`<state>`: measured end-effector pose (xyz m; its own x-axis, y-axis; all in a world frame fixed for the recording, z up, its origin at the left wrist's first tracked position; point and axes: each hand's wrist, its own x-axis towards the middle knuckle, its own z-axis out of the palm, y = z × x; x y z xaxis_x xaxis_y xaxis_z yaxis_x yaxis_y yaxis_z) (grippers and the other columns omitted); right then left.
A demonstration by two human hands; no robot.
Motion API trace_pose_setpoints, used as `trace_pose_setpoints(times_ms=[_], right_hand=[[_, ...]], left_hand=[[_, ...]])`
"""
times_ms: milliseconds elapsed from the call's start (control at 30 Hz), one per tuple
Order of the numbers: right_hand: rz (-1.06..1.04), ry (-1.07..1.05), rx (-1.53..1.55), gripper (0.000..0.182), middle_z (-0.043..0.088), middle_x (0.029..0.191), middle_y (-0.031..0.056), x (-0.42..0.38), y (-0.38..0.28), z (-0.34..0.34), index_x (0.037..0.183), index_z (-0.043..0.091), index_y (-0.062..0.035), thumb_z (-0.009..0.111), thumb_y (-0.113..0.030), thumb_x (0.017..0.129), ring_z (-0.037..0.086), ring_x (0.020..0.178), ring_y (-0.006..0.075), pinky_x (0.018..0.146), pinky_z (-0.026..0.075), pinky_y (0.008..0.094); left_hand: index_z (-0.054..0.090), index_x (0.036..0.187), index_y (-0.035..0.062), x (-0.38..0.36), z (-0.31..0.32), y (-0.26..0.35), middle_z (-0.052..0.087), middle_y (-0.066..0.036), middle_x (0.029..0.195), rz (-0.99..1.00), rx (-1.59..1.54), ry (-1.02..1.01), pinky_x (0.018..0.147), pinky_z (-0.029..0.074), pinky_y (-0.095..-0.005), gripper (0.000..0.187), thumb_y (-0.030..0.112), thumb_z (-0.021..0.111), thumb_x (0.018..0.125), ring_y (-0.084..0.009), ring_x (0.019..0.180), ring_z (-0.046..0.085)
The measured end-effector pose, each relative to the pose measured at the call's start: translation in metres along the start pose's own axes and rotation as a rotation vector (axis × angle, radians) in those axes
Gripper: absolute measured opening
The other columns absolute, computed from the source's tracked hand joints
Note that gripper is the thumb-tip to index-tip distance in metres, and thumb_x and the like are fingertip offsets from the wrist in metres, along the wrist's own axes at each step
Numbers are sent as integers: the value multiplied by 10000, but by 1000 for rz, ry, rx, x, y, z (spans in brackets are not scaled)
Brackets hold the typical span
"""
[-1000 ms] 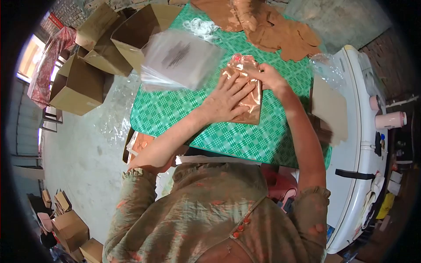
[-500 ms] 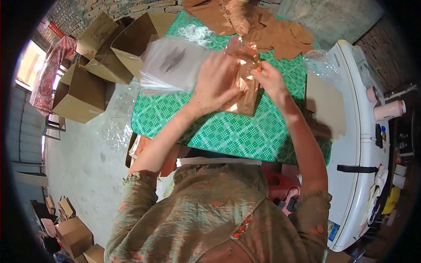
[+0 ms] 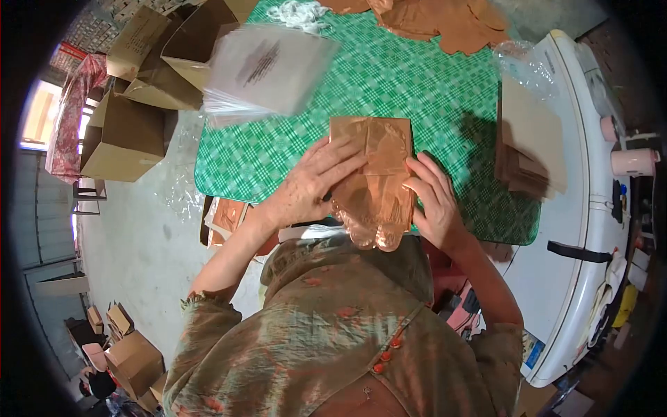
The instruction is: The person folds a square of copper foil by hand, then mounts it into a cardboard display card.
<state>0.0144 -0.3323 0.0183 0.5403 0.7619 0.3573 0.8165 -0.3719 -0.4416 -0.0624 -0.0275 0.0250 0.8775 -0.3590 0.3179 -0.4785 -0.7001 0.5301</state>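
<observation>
A flat, glossy brown packet in clear plastic lies at the near edge of the table, its rounded, scalloped lower end sticking out toward my body. My left hand rests along its left side, fingers stretched over the top face and thumb low by the edge. On the other side my right hand grips the right edge with bent fingers. To the upper left is a fanned stack of clear plastic bags with dark printing.
Green checked cloth covers the table. Brown scalloped pieces and a white stringy bundle lie at the back. Flat card sheets sit at right, beside a white appliance. Open cardboard boxes stand left.
The packet has come down toward my body, away from the plastic bags, and now lies flat at the table's near edge. Both hands moved with it and now hold its two sides.
</observation>
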Motion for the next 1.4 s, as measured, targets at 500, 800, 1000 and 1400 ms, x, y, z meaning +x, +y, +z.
trace_pose_setpoints(times_ms=[500,800,1000,1400], right_hand=[[-13,-116,-192,657,560,1555,176,-13,-7,0,1449,597,18,684,-8,798,471,1502,367,1257,325,545],[-4,-145,-198,661,542,1577,180,-11,-9,-1,1464,585,22,682,-27,812,459,1515,361,1271,307,542],[9,-142,-198,637,544,1571,178,-12,-11,-3,1457,587,26,678,-33,829,459,1514,357,1272,307,535],[67,-105,-61,548,577,1528,179,3,1,-22,1422,595,48,642,-24,881,500,1463,383,1240,362,545]], left_hand=[[584,1567,101,-12,-11,11,473,-138,1685,37,-65,-206,1332,270,-562,860,-45,598,720,-361,1598,376],[425,1664,123,51,-25,-34,371,-134,1742,83,216,-44,1338,249,-521,597,315,522,1107,-329,1609,351],[375,1690,145,74,19,-40,338,-107,1759,189,315,-137,1352,200,-519,699,542,448,1119,-296,1632,298],[416,1662,122,73,30,-37,415,-130,1712,198,344,-146,1328,230,-555,691,532,459,1108,-337,1591,365]])
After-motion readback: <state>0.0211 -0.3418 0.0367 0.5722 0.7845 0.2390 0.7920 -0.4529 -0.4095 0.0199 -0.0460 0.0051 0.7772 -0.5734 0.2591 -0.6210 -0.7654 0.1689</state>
